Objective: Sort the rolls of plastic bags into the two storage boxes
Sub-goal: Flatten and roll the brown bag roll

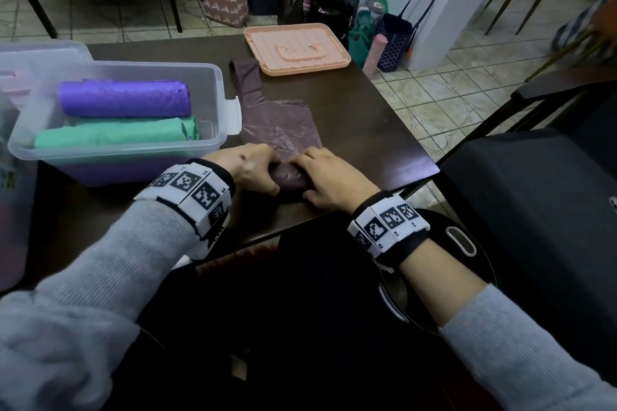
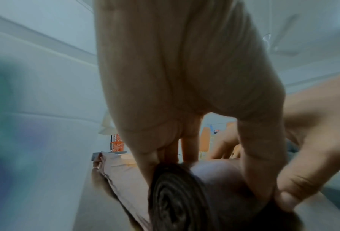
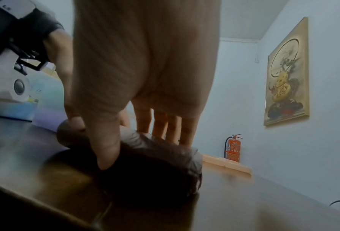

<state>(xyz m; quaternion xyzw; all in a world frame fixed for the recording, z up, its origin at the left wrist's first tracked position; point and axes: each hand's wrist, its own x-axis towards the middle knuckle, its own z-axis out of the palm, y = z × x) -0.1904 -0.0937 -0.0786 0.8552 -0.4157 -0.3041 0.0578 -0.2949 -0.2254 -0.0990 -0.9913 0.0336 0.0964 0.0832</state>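
I see L hand (image 1: 248,167) & R hand (image 1: 329,181) both gripping brown bag roll (image 1: 289,176) on table (image 1: 367,130); loose tail stretches twd peach lid (image 1: 297,47).

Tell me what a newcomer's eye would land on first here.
Both hands, left hand and right hand, grip a dark roll at the table's near edge, its loose bag trailing away across the table. To their left, a clear box holds a purple roll and a green roll. A pink lid lies at the far edge.

left hand (image 1: 248,170) + right hand (image 1: 329,182) grip dark roll (image 1: 289,175) | table (image 1: 350,117) | clear box (image 1: 213,77) left
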